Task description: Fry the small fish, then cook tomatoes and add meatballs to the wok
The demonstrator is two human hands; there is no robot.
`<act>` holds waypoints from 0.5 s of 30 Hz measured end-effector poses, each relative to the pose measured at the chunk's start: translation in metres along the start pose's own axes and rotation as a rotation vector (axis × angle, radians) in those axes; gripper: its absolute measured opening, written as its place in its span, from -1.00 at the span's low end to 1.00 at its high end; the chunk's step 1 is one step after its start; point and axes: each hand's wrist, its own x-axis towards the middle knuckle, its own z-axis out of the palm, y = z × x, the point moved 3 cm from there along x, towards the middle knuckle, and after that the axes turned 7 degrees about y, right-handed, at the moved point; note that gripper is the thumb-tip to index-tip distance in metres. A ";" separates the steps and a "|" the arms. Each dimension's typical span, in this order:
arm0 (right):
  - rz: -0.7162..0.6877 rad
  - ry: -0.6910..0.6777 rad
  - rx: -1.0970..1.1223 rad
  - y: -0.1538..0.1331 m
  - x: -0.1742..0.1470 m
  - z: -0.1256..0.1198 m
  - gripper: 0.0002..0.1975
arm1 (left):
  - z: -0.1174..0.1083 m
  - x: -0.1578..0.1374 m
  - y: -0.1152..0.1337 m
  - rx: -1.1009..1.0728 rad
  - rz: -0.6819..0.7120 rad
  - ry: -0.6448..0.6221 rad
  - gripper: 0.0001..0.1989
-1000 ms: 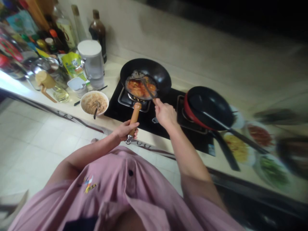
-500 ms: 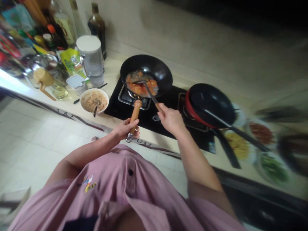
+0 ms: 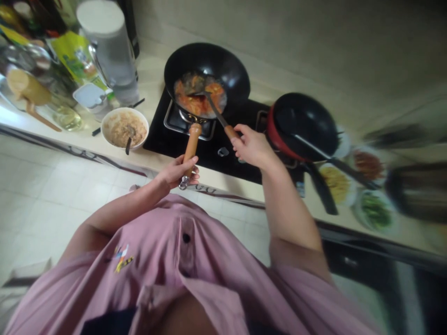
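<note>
Our left hand grips the round black wok's tan wooden handle, our right hand the wood-handled metal spatula; let's scrape gently.

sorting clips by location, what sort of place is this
Probably a home kitchen: a black wok with food in it is over a hob, and a white bowl with a spoon stands on the counter nearby.

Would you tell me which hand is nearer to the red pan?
Right. The right hand, holding the spatula, is left of the red pan; the left hand grips the wooden handle, farther left.
</note>
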 end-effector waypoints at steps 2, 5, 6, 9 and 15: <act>0.046 -0.001 0.068 0.002 -0.004 -0.003 -0.59 | 0.000 -0.001 0.001 -0.007 -0.002 0.010 -0.62; 0.084 -0.023 0.200 0.014 -0.005 -0.006 -0.57 | 0.000 -0.003 0.001 -0.017 -0.001 0.026 -0.62; 0.091 -0.005 0.219 0.021 -0.003 -0.006 -0.56 | 0.000 -0.004 0.001 -0.019 -0.001 0.030 -0.63; 0.130 0.124 0.038 0.052 0.008 -0.001 -0.54 | 0.000 -0.003 -0.001 -0.025 -0.003 0.037 -0.65; 0.121 0.067 -0.344 0.093 0.025 0.047 -0.61 | -0.005 0.002 -0.007 -0.056 -0.001 0.015 -0.60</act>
